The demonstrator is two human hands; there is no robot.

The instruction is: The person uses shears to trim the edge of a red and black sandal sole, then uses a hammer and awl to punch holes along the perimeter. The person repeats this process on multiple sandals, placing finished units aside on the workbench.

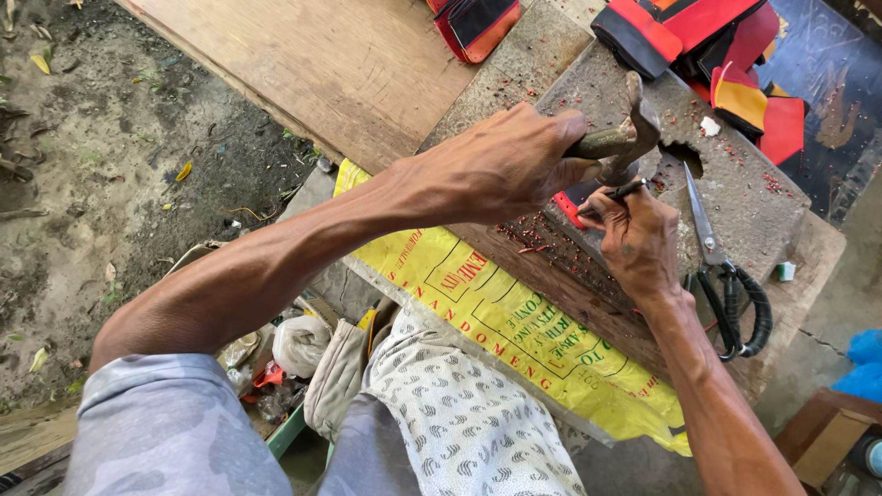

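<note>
The left hand (501,165) is wrapped tight around the wooden handle of a hammer (625,138), whose metal head stands just above a grey stone block (744,197) on the desk (808,266). The right hand (638,241) sits directly under the hammer, its fingers pinched on a thin dark punch (627,191) that touches a small red strip (568,208) at the near left edge of the block. The two hands are nearly touching, so little room lies between them.

A pair of scissors (726,276) lies flat on the block just to the right of the right hand, blades pointing away, black loops close to the block's near edge. Small red chips are scattered across the stone. Red and black fabric pieces (698,41) are piled at the far edge, well apart from the hands. A yellow sack (514,321) hangs over the desk's near side, above the person's patterned knee. To the left, a wide wooden board (331,64) ends at bare dirt ground (110,165).
</note>
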